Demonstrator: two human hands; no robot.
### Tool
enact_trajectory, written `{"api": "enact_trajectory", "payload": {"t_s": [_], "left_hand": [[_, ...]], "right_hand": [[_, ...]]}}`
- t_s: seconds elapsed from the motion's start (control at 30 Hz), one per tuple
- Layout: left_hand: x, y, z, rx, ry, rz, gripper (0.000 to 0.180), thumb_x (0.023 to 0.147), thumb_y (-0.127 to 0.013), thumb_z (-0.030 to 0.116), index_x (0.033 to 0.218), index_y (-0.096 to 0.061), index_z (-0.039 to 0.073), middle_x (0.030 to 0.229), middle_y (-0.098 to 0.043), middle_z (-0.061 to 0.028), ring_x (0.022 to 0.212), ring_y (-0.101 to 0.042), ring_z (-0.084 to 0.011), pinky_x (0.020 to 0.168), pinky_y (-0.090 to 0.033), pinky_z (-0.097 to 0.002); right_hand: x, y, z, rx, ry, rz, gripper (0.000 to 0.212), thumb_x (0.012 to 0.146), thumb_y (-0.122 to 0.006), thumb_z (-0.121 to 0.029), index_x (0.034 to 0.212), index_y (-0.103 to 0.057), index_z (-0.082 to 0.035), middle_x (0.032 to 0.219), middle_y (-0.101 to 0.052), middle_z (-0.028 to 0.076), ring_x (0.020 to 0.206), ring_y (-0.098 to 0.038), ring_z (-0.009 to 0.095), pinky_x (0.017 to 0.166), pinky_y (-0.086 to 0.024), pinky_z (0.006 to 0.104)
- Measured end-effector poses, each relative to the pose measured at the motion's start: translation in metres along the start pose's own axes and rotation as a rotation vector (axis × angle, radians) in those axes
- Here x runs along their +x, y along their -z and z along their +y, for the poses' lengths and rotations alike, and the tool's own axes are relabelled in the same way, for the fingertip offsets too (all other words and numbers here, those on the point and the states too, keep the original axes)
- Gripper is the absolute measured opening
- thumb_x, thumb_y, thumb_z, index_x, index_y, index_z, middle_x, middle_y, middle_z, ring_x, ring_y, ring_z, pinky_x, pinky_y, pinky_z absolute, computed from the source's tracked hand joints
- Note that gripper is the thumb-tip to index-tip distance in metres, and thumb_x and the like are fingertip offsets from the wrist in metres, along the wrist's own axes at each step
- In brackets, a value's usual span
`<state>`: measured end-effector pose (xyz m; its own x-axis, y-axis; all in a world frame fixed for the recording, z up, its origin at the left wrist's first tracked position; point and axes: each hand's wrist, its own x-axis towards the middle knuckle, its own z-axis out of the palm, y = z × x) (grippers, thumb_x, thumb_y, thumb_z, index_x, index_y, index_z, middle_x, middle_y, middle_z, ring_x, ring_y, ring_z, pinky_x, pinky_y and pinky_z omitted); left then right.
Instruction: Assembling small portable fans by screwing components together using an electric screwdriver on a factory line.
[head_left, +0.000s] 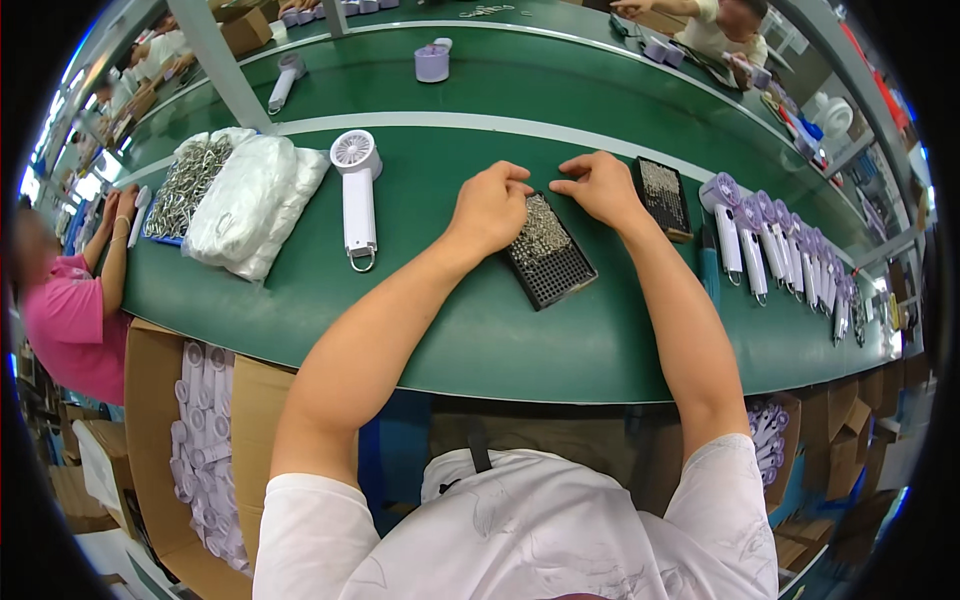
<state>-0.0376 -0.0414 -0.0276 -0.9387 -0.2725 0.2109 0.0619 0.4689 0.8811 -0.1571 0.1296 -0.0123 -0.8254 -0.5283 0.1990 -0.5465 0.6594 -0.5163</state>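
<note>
Centre of frame: black perforated tray (572, 283) on the green workbench (440, 330), set at a slant. Small metal pieces (541, 232) heaped over its upper part; lower holes mostly bare.

Left hand (488, 212), just left of the tray's upper end: fingers curled, thumb side toward the tray. I cannot tell from my feed whether anything is pinched there. Right hand (603, 190), above and right of the tray: fingers bent, thumb and forefinger pointing left, near each other. Any small piece between them is too fine for me to make out.

Right of that hand I log a second black tray (677, 222), also carrying small metal pieces. Farther right, a teal-handled tool (709, 268), then a row of white-and-purple fans (776, 245) running toward the right edge.

Left of centre: a single handheld fan (358, 200), head toward the top of the frame, metal loop at its lower end. Beyond it, upper left, I note a plastic bag (250, 205) against a heap of metal clips (195, 175). Lower left, a cardboard box (155, 440) full of fans.
</note>
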Motion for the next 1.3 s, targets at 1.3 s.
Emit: {"api": "enact_trajectory", "payload": {"t_s": [1.3], "left_hand": [[-0.004,0.003,-0.001,0.052,-0.031,0.062,0.026,0.094,-0.054,0.009,0.113,-0.065,-0.004,0.102,-0.075,-0.0176,0.096,-0.072,-0.0291,0.087,-0.055,-0.0373]], "right_hand": [[-0.022,0.013,-0.007,0.069,-0.138,-0.116,0.022,0.084,-0.077,-0.021,0.09,-0.077,0.0,0.077,-0.072,0.016,0.073,-0.07,0.025,0.072,-0.054,0.0364]]}}
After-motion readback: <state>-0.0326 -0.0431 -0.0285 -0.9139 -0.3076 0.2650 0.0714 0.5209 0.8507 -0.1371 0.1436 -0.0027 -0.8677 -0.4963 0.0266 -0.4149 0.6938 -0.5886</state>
